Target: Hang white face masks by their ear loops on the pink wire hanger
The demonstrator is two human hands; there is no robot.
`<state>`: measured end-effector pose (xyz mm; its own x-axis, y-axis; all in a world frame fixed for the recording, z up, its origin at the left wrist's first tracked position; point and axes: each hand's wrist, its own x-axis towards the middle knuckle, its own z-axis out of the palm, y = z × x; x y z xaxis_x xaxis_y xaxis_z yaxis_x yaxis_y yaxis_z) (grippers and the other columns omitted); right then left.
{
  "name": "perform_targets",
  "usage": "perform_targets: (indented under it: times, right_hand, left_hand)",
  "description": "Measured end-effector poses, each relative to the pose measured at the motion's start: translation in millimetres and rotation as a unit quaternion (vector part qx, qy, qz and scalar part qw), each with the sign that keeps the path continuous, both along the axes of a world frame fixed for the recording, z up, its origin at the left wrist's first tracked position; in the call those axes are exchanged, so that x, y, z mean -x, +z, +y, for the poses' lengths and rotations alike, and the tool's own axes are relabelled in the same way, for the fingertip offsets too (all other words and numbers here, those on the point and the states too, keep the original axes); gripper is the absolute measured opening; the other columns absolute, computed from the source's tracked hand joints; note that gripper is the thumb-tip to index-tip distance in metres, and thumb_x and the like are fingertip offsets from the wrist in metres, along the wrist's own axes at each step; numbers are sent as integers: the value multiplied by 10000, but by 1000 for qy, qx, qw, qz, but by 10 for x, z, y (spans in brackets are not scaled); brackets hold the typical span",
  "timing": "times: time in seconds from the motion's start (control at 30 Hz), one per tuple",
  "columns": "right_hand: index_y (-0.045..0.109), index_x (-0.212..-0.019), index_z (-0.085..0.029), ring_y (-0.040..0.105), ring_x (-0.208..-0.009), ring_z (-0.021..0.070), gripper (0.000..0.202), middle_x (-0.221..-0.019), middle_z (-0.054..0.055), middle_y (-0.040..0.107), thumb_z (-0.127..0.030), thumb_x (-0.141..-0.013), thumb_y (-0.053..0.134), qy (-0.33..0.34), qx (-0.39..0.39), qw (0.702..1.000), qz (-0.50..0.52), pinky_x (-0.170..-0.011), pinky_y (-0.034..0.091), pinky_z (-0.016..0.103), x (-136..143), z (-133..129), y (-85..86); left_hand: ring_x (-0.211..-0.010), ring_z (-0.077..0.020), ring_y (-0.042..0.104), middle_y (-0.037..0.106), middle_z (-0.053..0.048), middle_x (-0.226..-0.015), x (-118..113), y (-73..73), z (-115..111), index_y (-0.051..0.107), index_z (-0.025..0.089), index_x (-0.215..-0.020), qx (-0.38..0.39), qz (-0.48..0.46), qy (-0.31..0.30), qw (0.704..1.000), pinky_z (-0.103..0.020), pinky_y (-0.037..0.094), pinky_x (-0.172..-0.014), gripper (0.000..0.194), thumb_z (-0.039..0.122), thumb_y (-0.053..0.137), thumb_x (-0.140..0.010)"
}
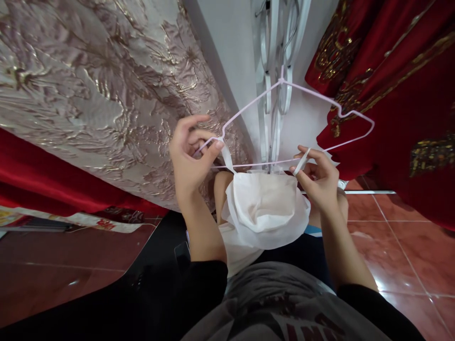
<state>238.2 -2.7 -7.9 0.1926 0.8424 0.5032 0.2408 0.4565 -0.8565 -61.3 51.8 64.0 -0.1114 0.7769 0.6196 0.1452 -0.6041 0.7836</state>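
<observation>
A pink wire hanger (250, 103) hangs by its hook from a white rack. My left hand (196, 151) is closed at the hanger's left end, thumb and fingers pinching it where one strap (228, 155) of a white garment (266, 203) loops over the wire. The other strap (302, 161) is pinched between the thumb and fingers of my right hand (317, 175), just below the hanger's bottom bar and short of its right end. Between my hands the garment hangs in soft folds, its lower part bunched near my lap.
White racks (266, 94) with hooks stand behind the hanger. A pale pink and gold brocade cloth (106, 94) hangs at the left, red embroidered garments (398, 109) at the right. A black surface (142, 265) lies at lower left, above a red tiled floor (398, 246).
</observation>
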Motion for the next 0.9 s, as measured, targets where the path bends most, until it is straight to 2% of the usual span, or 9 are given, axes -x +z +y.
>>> perform_targets:
  times: [0.1,0.2,0.3,0.4,0.53,0.63,0.77,0.8,0.9]
  right_hand:
    - [764,-1314,-313,402,-528,55,455,-1098,19,790,-284,-871,862,7,-3,1000,-1,-475,299,274,9,11,-30]
    - [766,-1319,-324,388,-526,49,469,-1092,9,787,-265,-866,871,5,-16,1000,-2,-480,294,275,8,7,-57]
    - [761,-1315,-319,369,-525,48,462,-1091,9,791,-274,-869,871,-3,-26,1000,-13,-476,292,277,15,-6,-59]
    - [748,-1304,-304,352,-526,51,423,-1098,15,792,-300,-893,848,-5,-26,999,-22,-472,300,276,58,-20,-46]
    - [730,-1285,-286,390,-542,51,428,-1140,19,778,-330,-882,868,-17,-29,999,-27,-493,348,272,119,-29,-48]
    - [717,-1213,-269,551,-641,90,396,-1138,27,767,-377,-872,886,-118,-78,990,18,-554,434,274,-15,17,-72]
    - [742,-1034,-260,664,-781,162,429,-1091,64,792,-415,-730,1003,-275,-183,938,108,-637,510,317,-568,144,-50]
    - [767,-1001,-263,687,-806,172,438,-1098,78,799,-390,-681,1037,-278,-181,937,106,-675,539,338,-722,166,-22]
    - [826,-1143,-301,771,-1116,266,424,-1272,116,799,-309,-762,1013,-193,-93,977,18,-969,615,450,-1027,188,142]
  left_hand:
    - [-814,-206,759,786,-19,-899,-20,-6,-1,794,276,-1211,-1,-21,2,1000,-332,633,-823,522,390,1047,-769]
    - [-836,-206,755,779,-31,-883,-11,-79,-2,816,255,-1161,1,-50,5,999,-336,628,-857,418,449,996,-838]
    - [-785,-189,733,770,-21,-852,-32,-300,-20,818,276,-1105,38,-165,26,985,-320,608,-800,296,450,932,-895]
    - [-789,-172,735,787,-46,-894,-175,-588,-99,801,250,-1003,112,-302,17,947,-304,598,-793,271,470,913,-892]
    - [-872,-168,771,801,-44,-944,-477,-803,-251,752,226,-947,128,-351,-24,927,-308,620,-902,367,530,942,-870]
    - [-821,-154,787,802,-26,-887,-574,-789,-283,724,220,-919,104,-351,-11,931,-281,633,-866,403,545,954,-858]
    - [-786,-184,833,770,6,-801,-453,-701,-210,655,230,-904,77,-319,25,944,-283,654,-814,484,633,921,-860]
    - [-784,-191,839,760,13,-791,-408,-684,-190,640,235,-907,73,-312,31,947,-285,658,-805,492,646,907,-868]
    - [-772,-197,840,745,16,-791,-321,-662,-157,618,244,-918,84,-298,23,951,-298,668,-800,470,630,885,-898]
